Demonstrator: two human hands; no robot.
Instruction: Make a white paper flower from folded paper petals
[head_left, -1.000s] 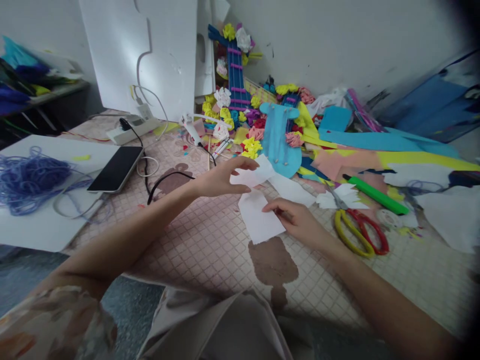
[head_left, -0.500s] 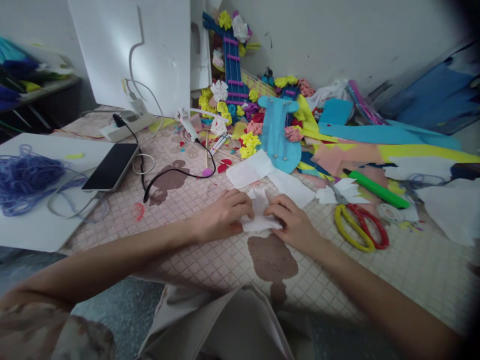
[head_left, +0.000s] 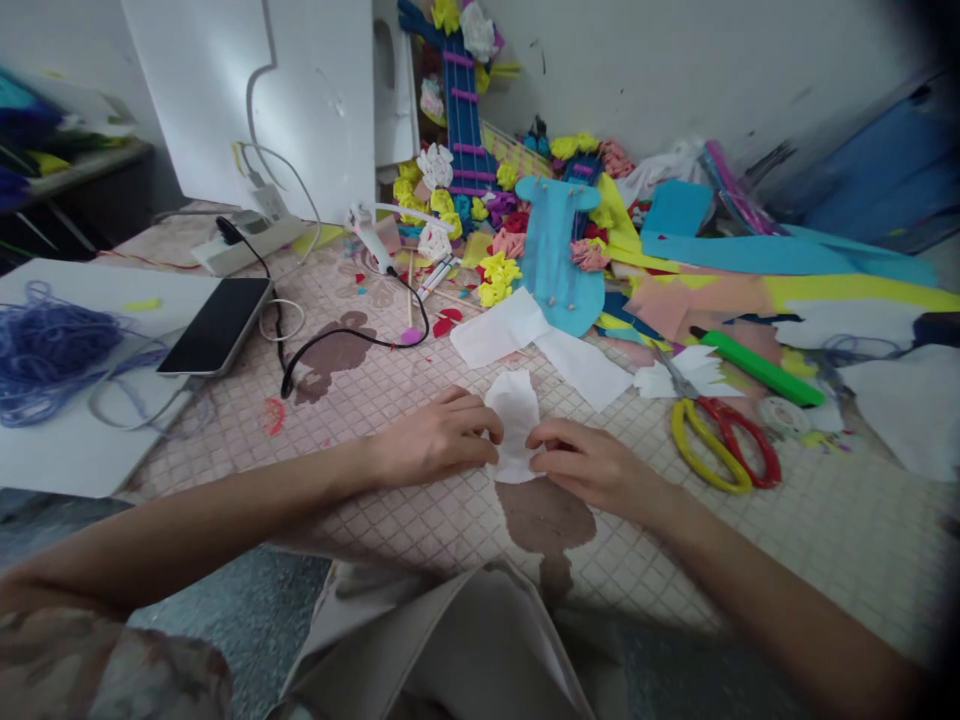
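Between my two hands lies a small piece of white crepe paper (head_left: 514,410), wrinkled and standing a little off the patterned tablecloth. My left hand (head_left: 450,436) pinches its left edge, fingers curled and thumb hidden beneath. On the opposite edge, the bent fingers of my right hand (head_left: 589,458) close on the paper. Just beyond lie two flat white paper strips (head_left: 499,328), one overlapping the other. Scissors with one yellow and one red handle (head_left: 711,445) rest to the right of my right hand, near a green cutter (head_left: 761,368).
A phone (head_left: 216,326) and tangled purple yarn (head_left: 56,350) lie on a white board at left. A glue gun (head_left: 371,240) trails a black cable across the table. Behind are a blue guitar-shaped cutout (head_left: 561,255), crepe flowers (head_left: 499,280) and a power strip (head_left: 247,245).
The white paper between my hands was bunched and folded; now it is spread taller and flatter. My right hand's fingers have shifted slightly down along its edge.
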